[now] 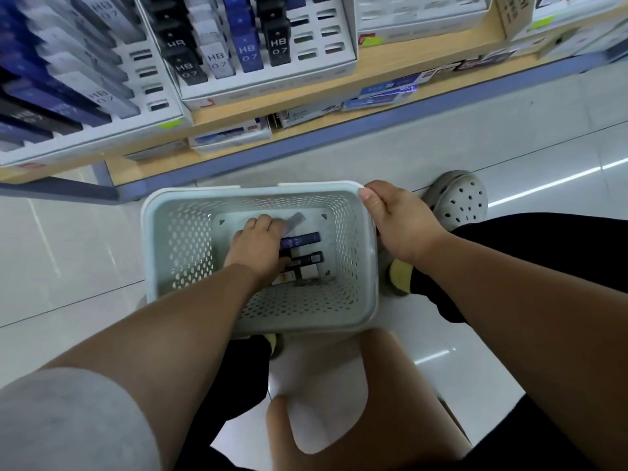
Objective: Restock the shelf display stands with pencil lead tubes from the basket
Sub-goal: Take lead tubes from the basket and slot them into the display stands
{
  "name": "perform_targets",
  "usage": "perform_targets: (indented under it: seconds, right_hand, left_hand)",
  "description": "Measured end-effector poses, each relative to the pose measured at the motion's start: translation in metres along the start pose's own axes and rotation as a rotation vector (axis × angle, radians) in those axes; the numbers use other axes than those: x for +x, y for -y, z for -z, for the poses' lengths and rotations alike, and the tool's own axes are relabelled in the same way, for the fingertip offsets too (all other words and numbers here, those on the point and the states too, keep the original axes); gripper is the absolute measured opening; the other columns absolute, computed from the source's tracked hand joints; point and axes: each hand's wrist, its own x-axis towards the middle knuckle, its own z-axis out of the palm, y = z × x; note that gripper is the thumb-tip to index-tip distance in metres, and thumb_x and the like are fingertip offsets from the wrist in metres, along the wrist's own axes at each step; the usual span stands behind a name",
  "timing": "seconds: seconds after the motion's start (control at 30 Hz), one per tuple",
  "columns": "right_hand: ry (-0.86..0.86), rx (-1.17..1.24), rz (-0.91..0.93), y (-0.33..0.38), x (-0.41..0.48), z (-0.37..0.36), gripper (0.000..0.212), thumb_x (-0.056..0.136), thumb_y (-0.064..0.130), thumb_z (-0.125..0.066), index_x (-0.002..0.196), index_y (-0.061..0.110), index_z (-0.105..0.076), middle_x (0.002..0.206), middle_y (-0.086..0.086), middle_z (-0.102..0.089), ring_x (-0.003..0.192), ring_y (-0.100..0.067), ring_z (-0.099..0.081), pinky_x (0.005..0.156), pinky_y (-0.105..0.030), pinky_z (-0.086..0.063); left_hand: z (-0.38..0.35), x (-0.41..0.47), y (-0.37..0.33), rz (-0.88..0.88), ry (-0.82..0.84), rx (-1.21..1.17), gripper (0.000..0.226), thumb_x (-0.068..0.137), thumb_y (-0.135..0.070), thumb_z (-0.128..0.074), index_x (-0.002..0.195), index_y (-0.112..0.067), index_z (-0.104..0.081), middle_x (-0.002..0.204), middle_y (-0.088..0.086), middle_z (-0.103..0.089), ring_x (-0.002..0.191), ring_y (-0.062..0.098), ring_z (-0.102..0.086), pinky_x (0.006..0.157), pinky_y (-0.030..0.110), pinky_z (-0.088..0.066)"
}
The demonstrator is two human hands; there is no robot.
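Shop floor [68,249]: right hand [401,222] grips basket [183,246] rim, steadying it. Left hand [258,243] inside, fingers [263,220] curled round grey lead tube [294,220] to restock

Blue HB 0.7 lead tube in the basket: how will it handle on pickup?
Probably stiff and light: the blue lead tube is a slim, flat-sided case. Unlikely to roll: it lies flat on the basket floor. The smooth-looking shell may slip.

Left hand [258,241]: bare forearm stretched forward and down, grey sleeve at upper arm, fingers bent downward, grasp unclear. Right hand [397,222]: bare forearm, fingers gripping basket [373,283] rim.
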Motion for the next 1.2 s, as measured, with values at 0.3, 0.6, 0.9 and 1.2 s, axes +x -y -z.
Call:
perform_targets:
  seconds: [0.3,0.6,0.9,1.2]
  right_hand:
    - [0.008,0.002,-0.005,0.002,-0.001,0.001,0.023,0.108,0.044,-0.036,0.097,0.032,-0.052,0.071,0.007,-0.054,0.065,-0.007,-0.05,0.055,-0.026,-0.033]
    - [-0.004,0.005,-0.005,0.004,-0.004,-0.004,0.024,0.109,0.044,-0.035,0.097,0.03,-0.051,0.069,0.006,-0.051,0.064,-0.01,-0.049,0.055,-0.029,-0.033]
    - [0.0,-0.015,-0.003,0.006,-0.004,-0.002,0.026,0.109,0.044,-0.034,0.096,0.028,-0.05,0.07,0.005,-0.051,0.065,-0.013,-0.049,0.058,-0.032,-0.034]
    - [0.001,-0.076,0.007,0.008,-0.005,-0.003,0.027,0.109,0.045,-0.032,0.098,0.026,-0.049,0.07,0.006,-0.049,0.068,-0.02,-0.048,0.066,-0.034,-0.034]
  left_hand:
    - [0.001,0.007,0.003,0.158,0.067,-0.203,0.028,0.074,-0.031,-0.078,0.093,-0.022,-0.059,0.098,0.001,-0.056,0.086,0.02,-0.052,0.067,0.03,-0.038]
    - [-0.003,0.002,0.0,0.075,0.133,-0.007,0.02,0.077,-0.031,-0.074,0.081,-0.024,-0.056,0.088,-0.001,-0.057,0.082,0.022,-0.053,0.065,0.03,-0.038]
    - [-0.011,0.0,0.002,0.004,0.185,0.015,0.006,0.081,-0.025,-0.072,0.079,-0.026,-0.066,0.079,-0.003,-0.059,0.077,0.02,-0.054,0.063,0.028,-0.038]
    - [-0.017,-0.006,0.003,-0.053,0.185,-0.04,0.012,0.083,-0.024,-0.066,0.084,-0.031,-0.056,0.084,-0.003,-0.059,0.08,0.024,-0.056,0.065,0.029,-0.037]
